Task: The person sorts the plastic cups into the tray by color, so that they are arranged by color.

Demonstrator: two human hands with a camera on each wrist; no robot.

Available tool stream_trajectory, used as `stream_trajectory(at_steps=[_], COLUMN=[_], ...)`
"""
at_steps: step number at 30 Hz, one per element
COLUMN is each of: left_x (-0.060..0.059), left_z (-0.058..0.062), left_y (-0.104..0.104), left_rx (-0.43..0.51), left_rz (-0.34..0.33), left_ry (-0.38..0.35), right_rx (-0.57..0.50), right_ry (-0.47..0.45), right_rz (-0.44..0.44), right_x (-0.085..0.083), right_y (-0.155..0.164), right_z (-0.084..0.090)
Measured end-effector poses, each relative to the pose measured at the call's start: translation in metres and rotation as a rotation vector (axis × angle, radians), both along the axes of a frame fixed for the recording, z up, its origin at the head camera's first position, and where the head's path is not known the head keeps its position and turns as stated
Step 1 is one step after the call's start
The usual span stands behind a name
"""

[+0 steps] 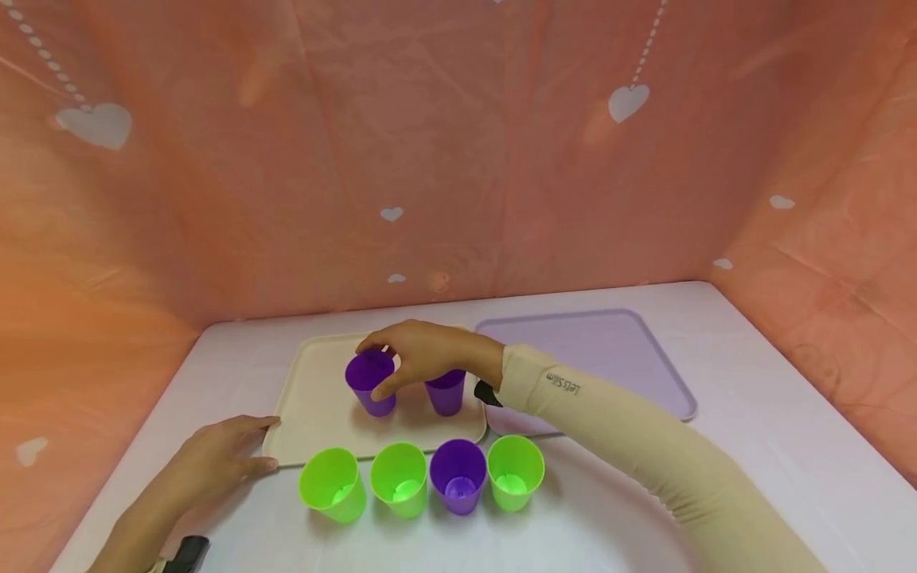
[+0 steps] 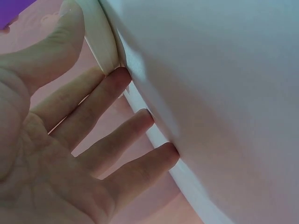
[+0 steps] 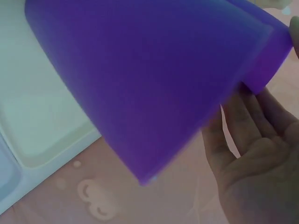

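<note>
Partly hidden: R hand (image 1: 423,354) grips purple cup (image 1: 369,382); L hand (image 1: 215,458) flat vs cream tray (image 1: 315,414) edge.

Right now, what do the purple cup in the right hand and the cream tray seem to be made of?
The purple cup held by the right hand looks like thin plastic, matte and slightly translucent at the rim. The cream tray seems moulded plastic, with a smooth dull surface and rounded raised rim.

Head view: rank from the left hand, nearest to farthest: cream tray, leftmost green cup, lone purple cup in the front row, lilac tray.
From the left hand:
1. Cream tray, touched at its near-left corner.
2. Leftmost green cup, just right of the hand, in front of the tray.
3. Front-row purple cup, third along the row.
4. Lilac tray, far right, behind the row.
</note>
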State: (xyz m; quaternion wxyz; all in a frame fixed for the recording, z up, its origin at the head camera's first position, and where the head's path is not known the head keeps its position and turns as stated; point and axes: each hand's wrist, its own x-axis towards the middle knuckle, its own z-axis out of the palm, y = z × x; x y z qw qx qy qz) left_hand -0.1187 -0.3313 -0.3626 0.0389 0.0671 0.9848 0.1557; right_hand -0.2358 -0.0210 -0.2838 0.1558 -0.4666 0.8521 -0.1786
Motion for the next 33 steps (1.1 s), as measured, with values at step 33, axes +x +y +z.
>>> stream_trajectory(at_steps=[33], left_x=[0.002], left_z=[0.003], left_y=[0.001], left_rx=[0.008], left_rz=[0.01], left_ry=[-0.036], right_rx=[-0.086], right_ry=[-0.067], right_rz=[-0.064], right_x=[0.006], right_y=[0.017], right_z=[0.004])
